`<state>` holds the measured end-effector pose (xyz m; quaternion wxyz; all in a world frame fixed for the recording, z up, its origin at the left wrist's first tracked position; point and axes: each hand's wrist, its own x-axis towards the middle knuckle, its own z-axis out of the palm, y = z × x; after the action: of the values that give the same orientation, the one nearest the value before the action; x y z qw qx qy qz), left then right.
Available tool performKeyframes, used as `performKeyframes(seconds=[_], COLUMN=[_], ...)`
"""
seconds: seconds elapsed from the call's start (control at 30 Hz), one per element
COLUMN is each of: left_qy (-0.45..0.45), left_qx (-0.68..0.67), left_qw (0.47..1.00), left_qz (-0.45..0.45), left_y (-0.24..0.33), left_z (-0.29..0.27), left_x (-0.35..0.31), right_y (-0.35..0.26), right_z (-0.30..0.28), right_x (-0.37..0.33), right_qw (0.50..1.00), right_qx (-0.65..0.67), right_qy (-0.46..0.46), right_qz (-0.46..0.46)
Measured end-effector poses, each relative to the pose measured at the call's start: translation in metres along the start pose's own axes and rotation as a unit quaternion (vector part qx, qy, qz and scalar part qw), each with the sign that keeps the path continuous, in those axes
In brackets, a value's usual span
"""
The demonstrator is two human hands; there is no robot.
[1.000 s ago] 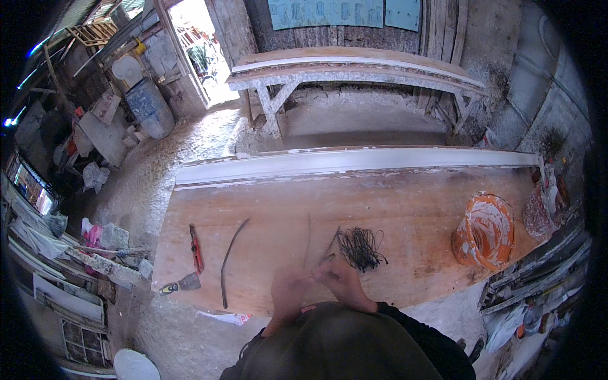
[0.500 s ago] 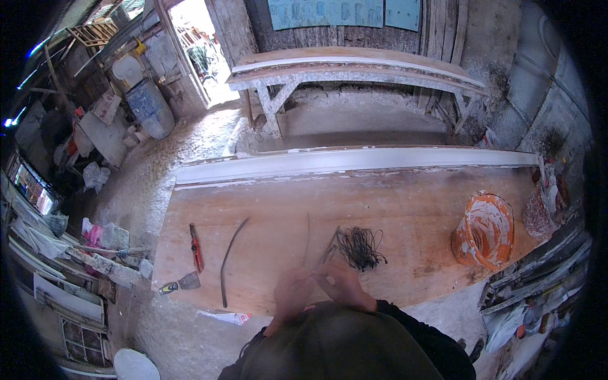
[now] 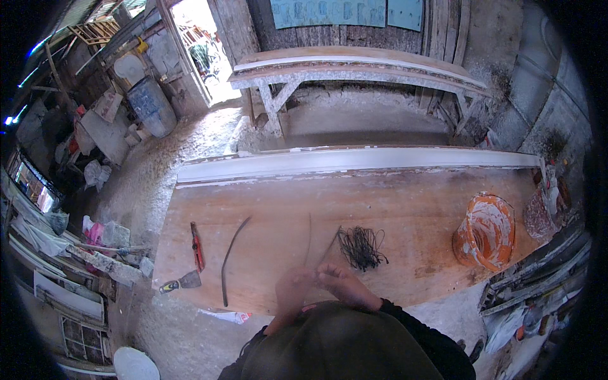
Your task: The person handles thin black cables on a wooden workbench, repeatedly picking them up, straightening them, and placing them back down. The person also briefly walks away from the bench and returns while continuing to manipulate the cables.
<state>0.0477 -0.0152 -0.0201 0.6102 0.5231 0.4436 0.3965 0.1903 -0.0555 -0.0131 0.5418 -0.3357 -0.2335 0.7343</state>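
My left hand (image 3: 294,290) and my right hand (image 3: 343,282) meet over the near edge of the wooden table, fingers pinched together. A thin dark wire (image 3: 327,249) slants down into the fingertips. Another faint strand (image 3: 309,239) rises in front of my left hand. The fingertips are small and slightly blurred, so exactly how each grips the wire is hard to see. Just beyond my right hand lies a tangled bundle of dark wire (image 3: 362,247). On the left rest a curved dark strip (image 3: 229,261), a red-handled tool (image 3: 197,248) and a putty knife (image 3: 181,282).
An orange bucket (image 3: 472,237) smeared with white stands at the table's right, beside a reddish container (image 3: 538,215). A long white moulding (image 3: 354,161) lies along the far edge. Beyond is a wooden bench (image 3: 354,71); a blue barrel (image 3: 152,106) stands back left.
My hands stay together at nearly the same spot, with small finger movements. The slanting wire shows more clearly now. The whole view has shifted very slightly.
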Motion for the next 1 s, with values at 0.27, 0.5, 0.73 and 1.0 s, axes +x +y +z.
performKeyframes(seconds=[0.27, 0.5, 0.73, 1.0], left_qy=[-0.036, -0.06, -0.095, -0.014], left_qx=[-0.07, -0.029, -0.054, -0.148], left_qw=[0.994, 0.997, 0.989, 0.987], left_qz=[0.078, -0.028, -0.102, -0.062], left_y=[0.006, 0.01, 0.01, 0.002], left_z=[0.0, -0.003, -0.011, -0.008], left_x=[-0.004, 0.0, 0.006, 0.008], right_y=[0.005, 0.0, 0.005, 0.014], right_z=[-0.009, -0.002, -0.002, -0.005], right_x=[0.003, -0.001, 0.001, 0.005], right_qw=[0.998, 0.995, 0.98, 0.949], right_qx=[0.068, -0.071, -0.164, -0.252], right_qy=[-0.012, 0.043, 0.035, -0.013], right_qz=[0.015, -0.049, -0.11, -0.189])
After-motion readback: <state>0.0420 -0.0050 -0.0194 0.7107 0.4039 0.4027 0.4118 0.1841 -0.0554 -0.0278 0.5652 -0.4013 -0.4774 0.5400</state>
